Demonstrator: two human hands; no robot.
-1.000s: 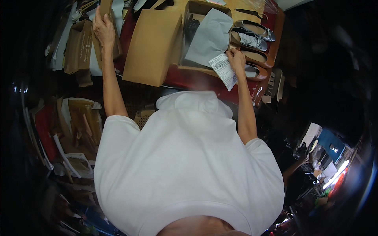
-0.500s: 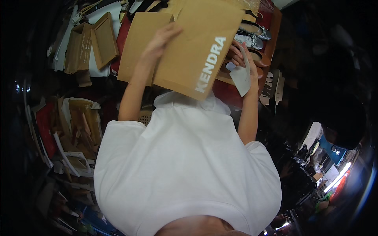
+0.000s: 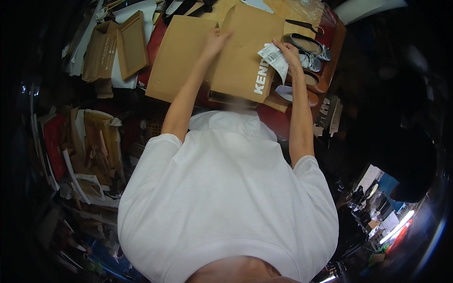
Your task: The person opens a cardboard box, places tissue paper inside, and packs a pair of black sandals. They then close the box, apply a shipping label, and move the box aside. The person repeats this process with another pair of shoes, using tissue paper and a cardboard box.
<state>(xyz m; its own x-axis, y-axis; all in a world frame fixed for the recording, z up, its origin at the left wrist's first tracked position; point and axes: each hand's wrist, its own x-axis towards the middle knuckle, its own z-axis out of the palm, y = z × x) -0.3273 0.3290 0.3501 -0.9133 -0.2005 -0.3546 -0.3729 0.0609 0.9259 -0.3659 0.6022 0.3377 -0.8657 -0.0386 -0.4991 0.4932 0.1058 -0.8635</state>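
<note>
Tan box lid (image 3: pixel 245 47), black-printed white label (image 3: pixel 274 57), silver shoes (image 3: pixel 324 53), orange-brown shoes (image 3: pixel 321 85).

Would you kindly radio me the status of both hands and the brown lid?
Left hand at brown lid's left edge. Right hand pinching white label over lid's right side. Brown shoes close by on right.

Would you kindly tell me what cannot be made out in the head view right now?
Hidden, head view: whatever lies beneath the cardboard lid, which covers it.
Too small, head view: the fine print on the paper label in the right hand.
Partly hidden, head view: the lower brown shoe, crossed by the right forearm.
Cut off, head view: the white sheet, by the upper edge.
</note>
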